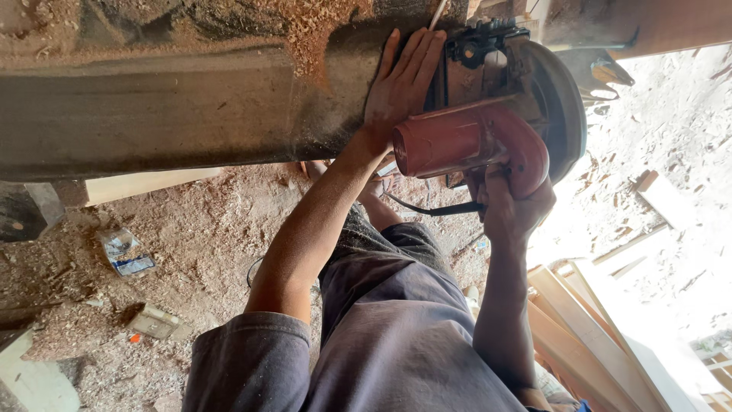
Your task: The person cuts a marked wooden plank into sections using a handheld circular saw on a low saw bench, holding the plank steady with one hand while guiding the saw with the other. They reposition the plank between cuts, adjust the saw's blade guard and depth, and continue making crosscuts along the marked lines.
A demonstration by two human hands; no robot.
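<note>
Head camera looks down on the red circular saw (488, 137), sitting on the dark timber beam (168, 114), sawdust piled along it. Right hand (515, 210) is wrapped tight round the saw's handle; left hand (400, 84) lies flat, fingers spread, on the beam just beside the saw. Pale planks (587, 336) lie below right.

Passage: open along the sawdust-covered timber beam (152, 114) left of the flat-pressed left hand (400, 84); blocked rightward by the red circular saw (488, 130) gripped by the right hand (515, 214); below, stacked planks (579, 328) and plastic litter (126, 252) crowd the floor (206, 244).
</note>
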